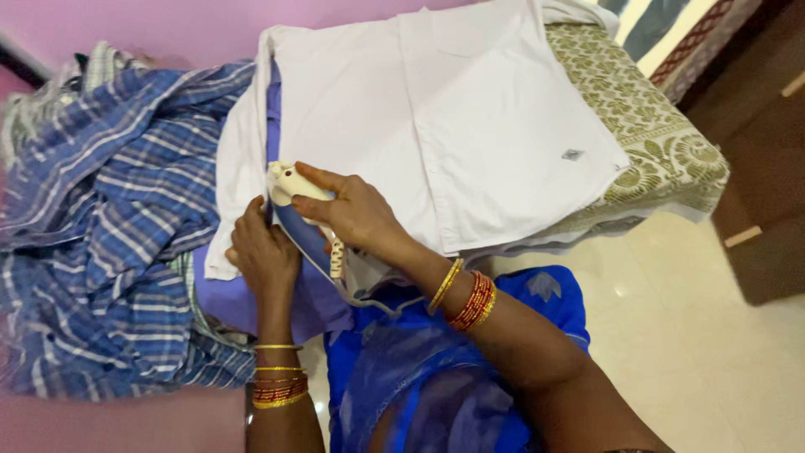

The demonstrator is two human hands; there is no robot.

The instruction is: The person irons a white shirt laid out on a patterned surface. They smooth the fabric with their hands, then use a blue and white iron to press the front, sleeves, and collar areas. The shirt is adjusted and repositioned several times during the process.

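A white shirt (470,117) lies spread flat across a table covered with a green patterned cloth (662,143). My right hand (352,210) is closed over the cream handle of an electric iron (289,180) at the shirt's left edge. My left hand (262,252) rests just beside the iron, fingers pressed on the white fabric and a purple cloth (243,298) beneath it. The iron's ribbed cord (337,256) runs down from under my right wrist. The iron's soleplate is mostly hidden by my hands.
A heap of blue checked cloth (109,226) fills the left side. A pink wall (168,25) is behind. A cream tiled floor (696,335) lies to the right, with dark wooden furniture (767,176) at the far right edge. My blue garment (436,369) is below.
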